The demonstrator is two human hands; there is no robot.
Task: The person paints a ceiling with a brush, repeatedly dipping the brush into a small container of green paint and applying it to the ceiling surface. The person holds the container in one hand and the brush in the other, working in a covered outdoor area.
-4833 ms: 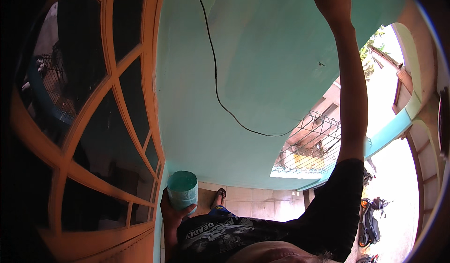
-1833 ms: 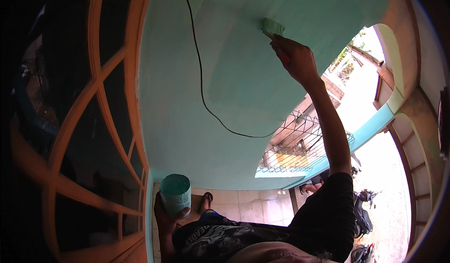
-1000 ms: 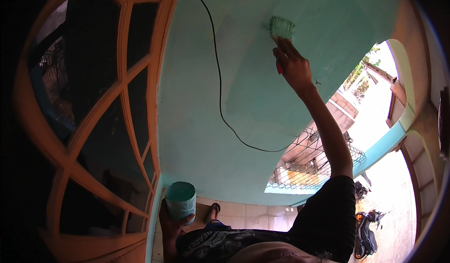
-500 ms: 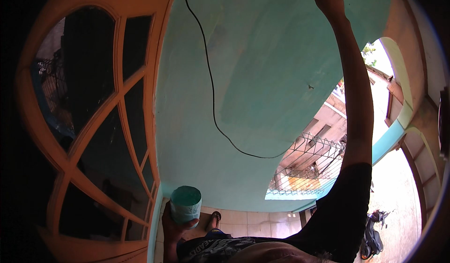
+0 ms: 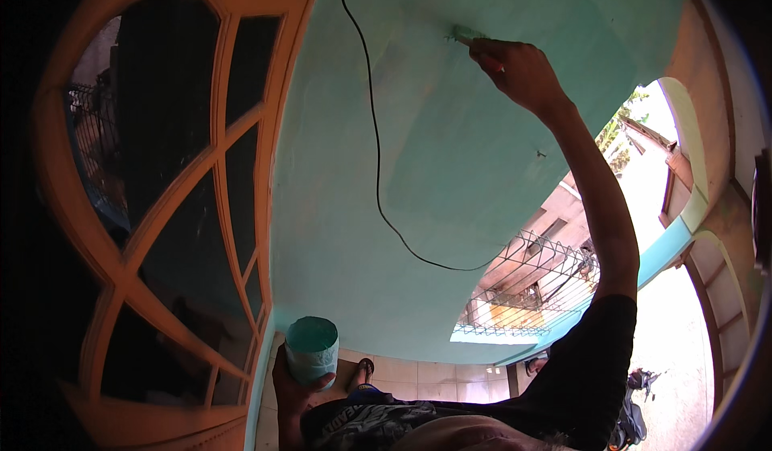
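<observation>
My right hand (image 5: 519, 73), raised high on an outstretched arm, is closed round the handle of a paintbrush (image 5: 466, 34). The green bristles press against the teal-green wall (image 5: 450, 145). Low at the left, my left hand (image 5: 293, 387) grips a white, paint-smeared cup (image 5: 312, 361) from below and the side. Green paint (image 5: 312, 335) shows inside the cup near its rim. A darker patch of green lies on the wall round the brush tip, and the wall's shade is uneven elsewhere.
A thin black cable (image 5: 376, 145) hangs across the wall. On the left stands an orange-framed door or window (image 5: 125, 278) with dark panes. A wire grille (image 5: 523, 282) fills the opening at right. A motorcycle (image 5: 631, 415) is outside. My sandalled foot (image 5: 364, 371) rests on the tiles.
My right hand has come down and to the left from the upper edge, bringing the paintbrush into view against the wall. My left hand keeps the cup at nearly the same place.
</observation>
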